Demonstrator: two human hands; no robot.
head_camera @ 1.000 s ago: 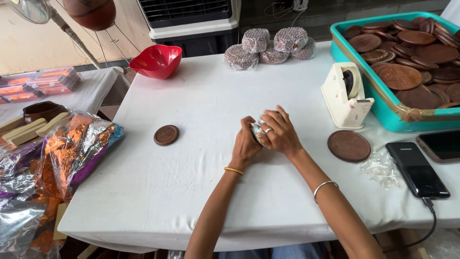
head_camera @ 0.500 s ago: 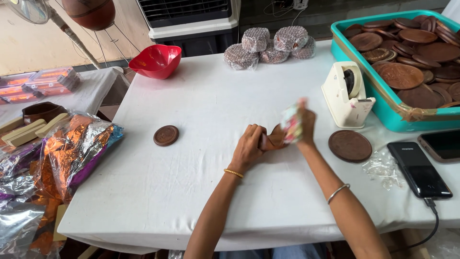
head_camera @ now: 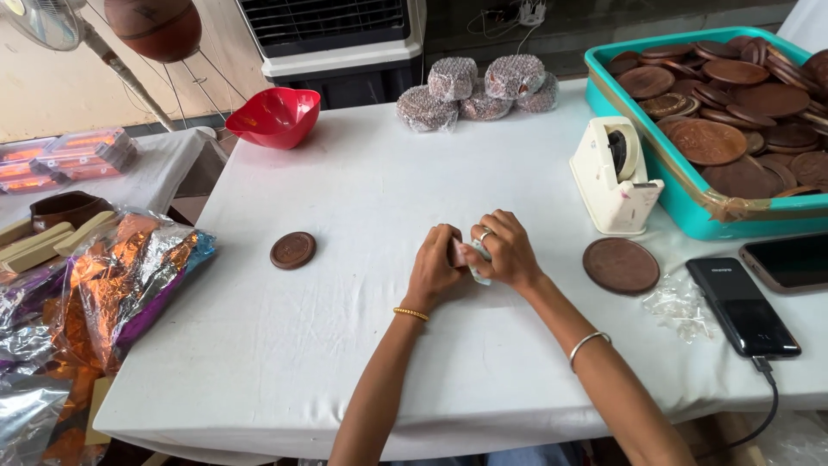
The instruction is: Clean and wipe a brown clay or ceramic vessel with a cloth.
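Both hands meet at the table's middle: the left hand (head_camera: 434, 269) and right hand (head_camera: 504, 252) are closed together around a small bubble-wrapped bundle (head_camera: 474, 263), mostly hidden between the fingers. Judgement: the wrap should be kept taut and pressed flat, edges tucked under. Finished bubble-wrapped rounds (head_camera: 477, 89) sit at the far edge. A small brown disc (head_camera: 292, 250) lies left; a larger disc (head_camera: 620, 265) lies beside the cream tape dispenser (head_camera: 614, 177).

Bare cloth (head_camera: 362, 198) before tape dispenser (head_camera: 614, 179)
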